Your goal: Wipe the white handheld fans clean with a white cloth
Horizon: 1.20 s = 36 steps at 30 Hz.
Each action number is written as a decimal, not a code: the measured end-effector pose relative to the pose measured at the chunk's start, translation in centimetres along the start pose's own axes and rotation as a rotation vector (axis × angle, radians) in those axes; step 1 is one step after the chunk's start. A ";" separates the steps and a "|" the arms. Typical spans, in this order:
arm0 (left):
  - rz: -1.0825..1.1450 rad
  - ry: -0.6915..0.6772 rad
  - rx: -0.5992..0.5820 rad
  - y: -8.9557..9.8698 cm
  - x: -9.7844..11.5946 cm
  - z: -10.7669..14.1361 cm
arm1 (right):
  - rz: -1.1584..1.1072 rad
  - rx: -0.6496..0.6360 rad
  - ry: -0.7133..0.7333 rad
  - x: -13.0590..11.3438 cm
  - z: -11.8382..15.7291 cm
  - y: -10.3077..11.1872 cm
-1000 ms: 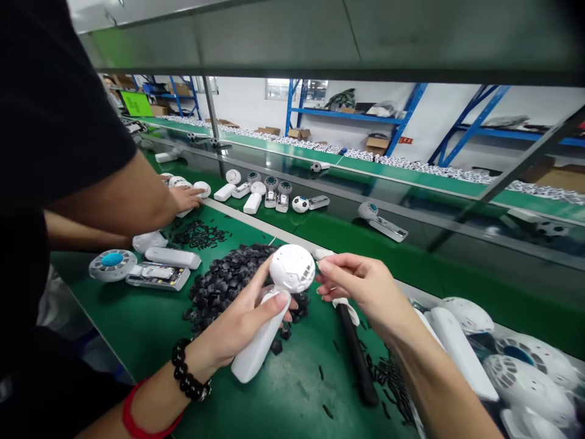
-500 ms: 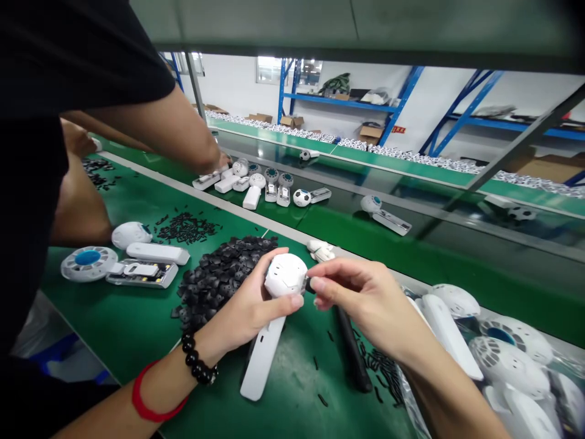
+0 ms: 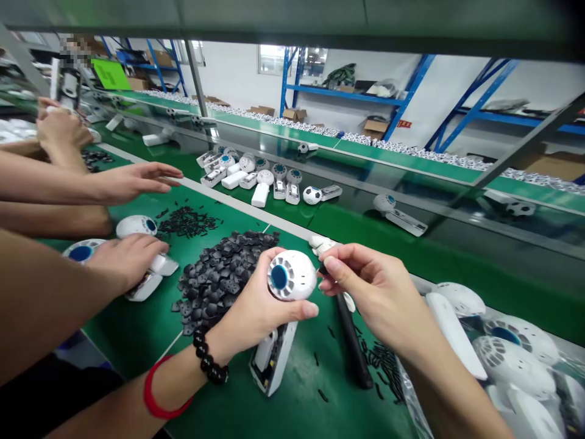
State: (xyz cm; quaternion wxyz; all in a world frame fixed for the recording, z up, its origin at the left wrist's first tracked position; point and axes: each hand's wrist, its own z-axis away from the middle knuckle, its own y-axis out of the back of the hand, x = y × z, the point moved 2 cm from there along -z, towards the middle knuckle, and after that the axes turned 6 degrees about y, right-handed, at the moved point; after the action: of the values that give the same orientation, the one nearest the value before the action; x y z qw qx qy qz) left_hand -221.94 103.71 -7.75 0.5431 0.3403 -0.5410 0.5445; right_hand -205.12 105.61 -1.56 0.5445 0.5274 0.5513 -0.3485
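Note:
My left hand (image 3: pixel 256 305) is wrapped round a white device (image 3: pixel 301 275) whose round head shows a blue disc ringed by slots. Its open handle, with circuitry inside, hangs below over the green table. Just right of the head, my right hand (image 3: pixel 370 280) pinches a small dark piece (image 3: pixel 322 268), mostly hidden by the fingertips. A heap of black plates (image 3: pixel 214 274) lies beyond my left wrist. Below my right hand, a black rod-shaped tool (image 3: pixel 351 344) rests near scattered thin black strips (image 3: pixel 386 369).
Another person's hand (image 3: pixel 128 259) covers a device at the left, with another hand (image 3: pixel 132 182) above it. More white devices (image 3: pixel 512 366) lie in clear plastic at the right. Assembled units (image 3: pixel 260 194) stand on the green line behind a pale rail (image 3: pixel 247 213).
The device in my left hand has turned, so its blue disc and open handle now show. My right hand has moved slightly right of it. The other person's arms have come lower and nearer.

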 end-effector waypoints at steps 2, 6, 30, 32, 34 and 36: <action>0.128 0.092 -0.130 -0.4 0.0 0.2 | 0.024 0.013 0.002 -0.2 0.0 0.1; 0.085 0.097 -0.174 -0.2 0.7 0.4 | 0.044 0.036 0.000 -0.9 0.1 0.3; -0.159 -0.305 0.076 -0.1 2.1 2.0 | -0.155 -0.060 -0.056 0.6 1.6 -4.7; -0.175 -0.360 0.079 -0.2 2.0 2.4 | -0.088 -0.076 -0.103 0.2 2.0 -5.8; -0.187 -0.389 0.063 -0.2 1.9 2.6 | -0.043 -0.019 -0.101 -0.5 2.3 -6.7; -0.204 -0.408 0.061 -0.2 1.9 2.8 | -0.008 0.032 -0.071 -1.1 2.4 -7.1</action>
State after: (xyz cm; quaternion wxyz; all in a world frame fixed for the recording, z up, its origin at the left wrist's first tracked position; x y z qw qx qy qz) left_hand -222.65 101.43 -5.35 0.4641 0.5127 -0.5857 0.4228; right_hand -211.56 101.69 -2.25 0.5537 0.5213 0.5280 -0.3780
